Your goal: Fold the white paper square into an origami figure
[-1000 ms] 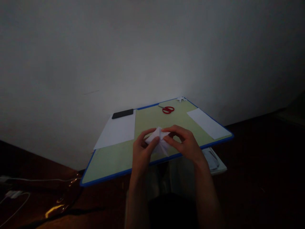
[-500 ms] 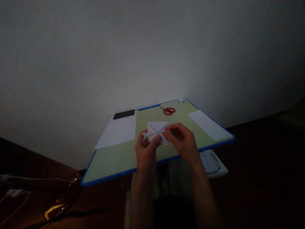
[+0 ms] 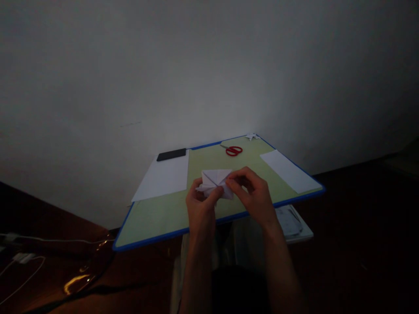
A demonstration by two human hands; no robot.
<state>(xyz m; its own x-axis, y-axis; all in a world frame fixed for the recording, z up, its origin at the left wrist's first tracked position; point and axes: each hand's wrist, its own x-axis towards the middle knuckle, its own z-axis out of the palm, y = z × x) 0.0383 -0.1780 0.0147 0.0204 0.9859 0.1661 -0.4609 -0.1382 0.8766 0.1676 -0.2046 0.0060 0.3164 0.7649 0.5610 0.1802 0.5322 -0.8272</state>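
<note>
Left hand (image 3: 200, 208) grips folded paper (image 3: 215, 176) above tabletop (image 3: 153, 220), near its front edge; right hand (image 3: 254, 194) pinches the paper's right side. Bare green surface separates paper from scissors (image 3: 234, 148).

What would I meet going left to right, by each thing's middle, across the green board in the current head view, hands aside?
Flat black slab → folded white paper → red-handled scissors → small pointed paper piece → plain white sheet.
</note>
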